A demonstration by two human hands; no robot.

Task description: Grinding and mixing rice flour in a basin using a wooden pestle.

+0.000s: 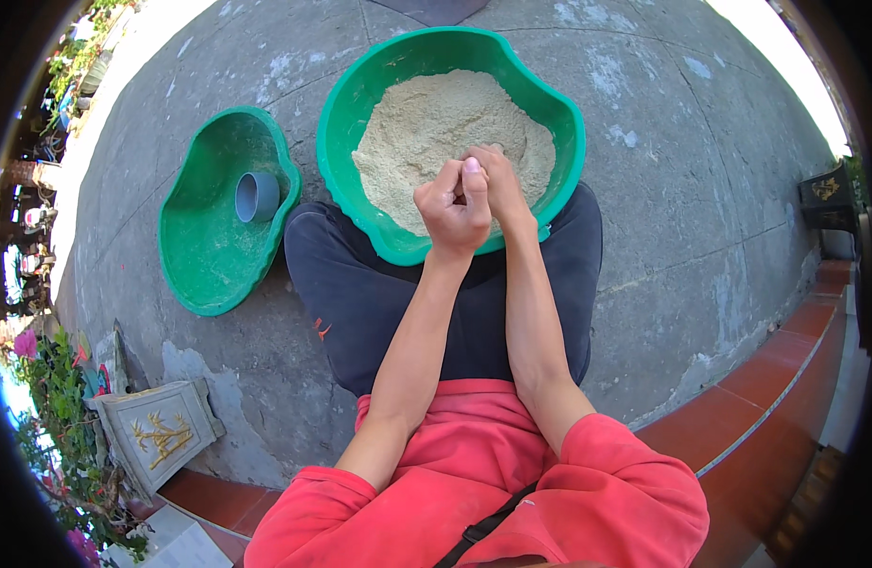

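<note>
Shows rough, pale-flecked concrete (682,208) under two green basins: a larger basin (339,142), upper centre, holding one crumbly, pale mound (436,118), and a smaller basin (204,270), left. Shows two hands together above the mound, curled left hand (453,212) and half-hidden right hand (503,189) (cannot tell how closed), plus one blue-grey cylindrical cup (256,198) in the smaller basin.

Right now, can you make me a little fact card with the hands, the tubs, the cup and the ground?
Left hand: fingers curled, together with the right hand; the left hand is nearer the body
Held between them: hidden
Big tub: wide green basin with pale, crumbly powder inside, below the hands
Other tub: smaller green basin, to the left
Cup: round blue-grey cup, inside the smaller basin
Ground: grey, worn concrete
</note>
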